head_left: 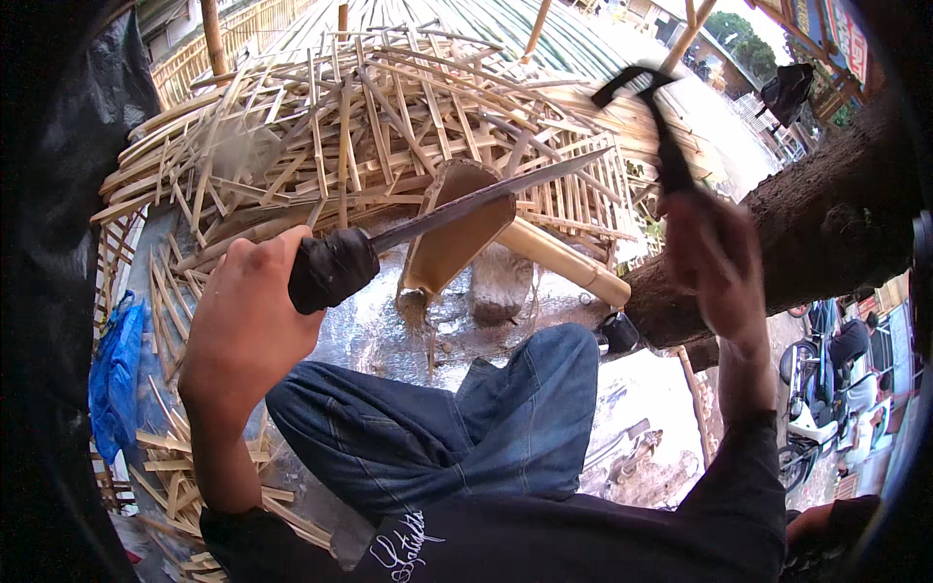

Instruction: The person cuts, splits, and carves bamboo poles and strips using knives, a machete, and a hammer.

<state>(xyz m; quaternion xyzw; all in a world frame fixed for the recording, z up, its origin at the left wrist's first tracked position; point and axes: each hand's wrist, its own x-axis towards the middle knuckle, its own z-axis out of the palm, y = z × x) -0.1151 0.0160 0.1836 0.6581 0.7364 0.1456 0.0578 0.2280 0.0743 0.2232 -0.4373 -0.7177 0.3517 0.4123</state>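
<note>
My left hand (248,321) is closed round the black wrapped handle of a long knife (457,209), its blade slanting up to the right. Behind the blade stands a wide curved piece of split bamboo (442,257); whether the edge touches it I cannot tell. Raised at the right, my right hand (714,262) grips a black hammer (671,155), both smeared by motion. The hammer's head is up, apart from the blade. Beside the split piece lie a bamboo pole (569,262) and a rough greyish block (501,282).
A large heap of bamboo lattice and slats (360,126) rises in front of me. A thick log (826,214) slants along the right. My crossed legs in jeans (437,418) are close below the work. A blue plastic bag (117,374) hangs at left; motorbikes (807,418) stand far right.
</note>
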